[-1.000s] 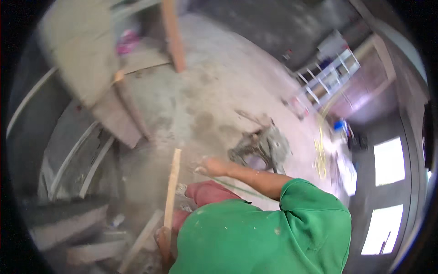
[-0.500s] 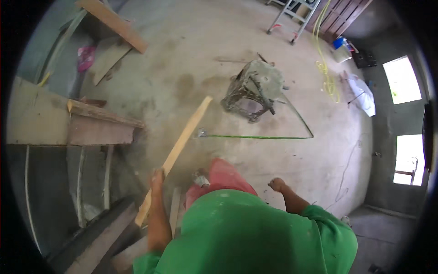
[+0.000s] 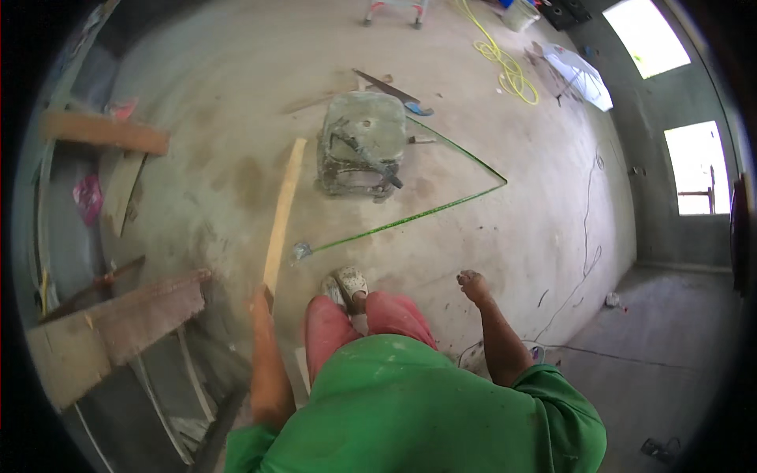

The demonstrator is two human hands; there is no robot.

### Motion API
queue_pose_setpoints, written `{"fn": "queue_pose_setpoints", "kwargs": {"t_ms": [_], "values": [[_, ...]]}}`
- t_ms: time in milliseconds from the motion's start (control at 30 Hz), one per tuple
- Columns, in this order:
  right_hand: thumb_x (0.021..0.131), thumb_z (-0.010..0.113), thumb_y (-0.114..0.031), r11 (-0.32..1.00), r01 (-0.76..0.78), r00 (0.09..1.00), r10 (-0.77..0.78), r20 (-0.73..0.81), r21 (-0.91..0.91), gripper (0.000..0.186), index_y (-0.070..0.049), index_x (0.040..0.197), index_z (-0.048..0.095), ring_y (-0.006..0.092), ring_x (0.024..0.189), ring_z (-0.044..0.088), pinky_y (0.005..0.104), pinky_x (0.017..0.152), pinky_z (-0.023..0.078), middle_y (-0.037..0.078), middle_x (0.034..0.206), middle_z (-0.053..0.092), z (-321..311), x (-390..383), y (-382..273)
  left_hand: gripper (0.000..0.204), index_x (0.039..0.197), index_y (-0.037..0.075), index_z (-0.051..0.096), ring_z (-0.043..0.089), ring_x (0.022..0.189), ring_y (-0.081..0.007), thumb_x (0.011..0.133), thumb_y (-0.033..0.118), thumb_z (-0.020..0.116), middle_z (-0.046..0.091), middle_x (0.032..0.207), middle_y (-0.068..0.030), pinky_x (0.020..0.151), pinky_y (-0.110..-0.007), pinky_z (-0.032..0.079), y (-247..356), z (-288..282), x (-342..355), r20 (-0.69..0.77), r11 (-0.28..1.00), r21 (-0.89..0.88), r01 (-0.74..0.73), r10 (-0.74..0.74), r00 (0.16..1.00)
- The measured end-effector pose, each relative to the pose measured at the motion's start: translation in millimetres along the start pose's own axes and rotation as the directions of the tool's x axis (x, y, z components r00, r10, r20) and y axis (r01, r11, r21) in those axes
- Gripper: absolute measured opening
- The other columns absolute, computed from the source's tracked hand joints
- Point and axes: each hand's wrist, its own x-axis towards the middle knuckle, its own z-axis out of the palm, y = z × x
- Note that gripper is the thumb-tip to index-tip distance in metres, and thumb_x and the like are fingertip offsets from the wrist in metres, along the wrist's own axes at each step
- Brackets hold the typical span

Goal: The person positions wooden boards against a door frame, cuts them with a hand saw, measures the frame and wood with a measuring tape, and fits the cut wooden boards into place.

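My left hand [image 3: 260,301] is closed around the near end of a long, pale wooden board [image 3: 284,209], which points away from me over the floor. Off to the right, my right hand [image 3: 474,285] hangs with its fingers curled and nothing visible in them. Ahead stands a cement-stained stool [image 3: 367,109] with a dusty hammer [image 3: 369,158] lying across its top. Just beyond it rests a handsaw [image 3: 386,89] with a blue handle. A green tape measure blade [image 3: 410,217] runs bent along the floor from a small silvery case [image 3: 302,251].
At my left is a wooden form [image 3: 118,315] with upright strips under it; a brown plank [image 3: 106,132] lies farther off. A yellow hose [image 3: 505,67], a white umbrella-like item [image 3: 579,75] and a stepladder's feet [image 3: 394,12] are at the far side. A dark cable [image 3: 587,236] trails on the right.
My view has turned, so the stool and tape measure appear farther left. The board in my left hand now points more straight ahead. Both of my shoes have come into view.
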Motion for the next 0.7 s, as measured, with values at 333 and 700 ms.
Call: {"fn": "queue_pose_setpoints", "kwargs": {"t_ms": [333, 700], "values": [[0.078, 0.070, -0.008, 0.921, 0.263, 0.780, -0.027, 0.625, -0.288, 0.037, -0.008, 0.114, 0.064, 0.0159, 0.090, 0.067, 0.0340, 0.071, 0.057, 0.003, 0.105, 0.068, 38, -69, 69, 0.033, 0.103, 0.000, 0.069, 0.061, 0.090, -0.0176, 0.085, 0.027, 0.073, 0.067, 0.101, -0.0059, 0.081, -0.033, 0.049, 35, 137, 57, 0.298, 0.994, -0.039, -0.100, 0.107, 0.949], [0.095, 0.049, -0.016, 0.914, 0.344, 0.924, -0.289, 0.249, -0.214, 0.025, -0.001, 0.095, 0.069, 0.0212, 0.076, 0.063, 0.0378, 0.067, 0.052, 0.013, 0.094, 0.068, -118, 270, 35, 0.036, 0.107, 0.004, 0.069, 0.066, 0.089, -0.0243, 0.091, 0.036, 0.064, 0.070, 0.106, -0.0122, 0.081, -0.041, 0.052, 24, 188, 53, 0.133, 0.951, 0.216, -0.222, 0.196, 0.971]]}}
